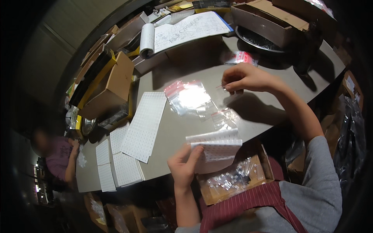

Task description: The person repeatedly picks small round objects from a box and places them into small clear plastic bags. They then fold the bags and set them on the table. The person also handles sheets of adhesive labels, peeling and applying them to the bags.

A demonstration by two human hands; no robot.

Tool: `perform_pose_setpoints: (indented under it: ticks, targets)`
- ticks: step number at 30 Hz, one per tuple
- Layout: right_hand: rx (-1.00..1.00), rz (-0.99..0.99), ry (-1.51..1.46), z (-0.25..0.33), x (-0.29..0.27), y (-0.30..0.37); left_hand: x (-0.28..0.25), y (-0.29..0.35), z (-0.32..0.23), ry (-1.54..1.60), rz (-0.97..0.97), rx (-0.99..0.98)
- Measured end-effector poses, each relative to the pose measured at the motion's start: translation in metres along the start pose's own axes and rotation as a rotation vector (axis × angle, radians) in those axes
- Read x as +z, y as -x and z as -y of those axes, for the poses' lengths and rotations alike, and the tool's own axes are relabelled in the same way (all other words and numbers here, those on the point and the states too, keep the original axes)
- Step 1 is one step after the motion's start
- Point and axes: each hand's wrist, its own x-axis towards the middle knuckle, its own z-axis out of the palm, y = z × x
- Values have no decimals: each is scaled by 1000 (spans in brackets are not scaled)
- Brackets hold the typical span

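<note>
My left hand [185, 164] pinches a curled white sheet of small printed labels [219, 149] at the table's front edge, thumb on top. Over the table, my right hand [248, 77] has its thumb and fingers closed together. A thin reddish edge shows at their tips, too small to name for certain. Left of that hand lies a shiny pile of clear zip bags [188, 97] with red strips. Between both hands are a few loose clear bags [223, 116]. Below the label sheet, a cardboard box [211, 197] at my lap holds clear bags and small white round pieces.
More label sheets [144, 124] lie in stacks at the left. Behind stand open cardboard boxes [112, 87], a pad of written paper [186, 33] and a round dark tray [258, 44]. A red-and-white packet [241, 57] lies near my right hand. Another person [58, 155] sits far left.
</note>
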Motion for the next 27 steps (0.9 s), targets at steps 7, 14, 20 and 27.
perform_pose_setpoints:
  ticks: [7,14,20,27]
  targets:
    - [-418,-395,250,24,44,74,13,1,-1,-47,-96,57]
    - [-566,-360,419,38,109,92,32,14,-10,-129,-227,59]
    - [-549,-408,497,37,122,86,33,22,4,-206,-286,128]
    - [-604,-431,672,38,124,93,29,22,12,-224,-273,135]
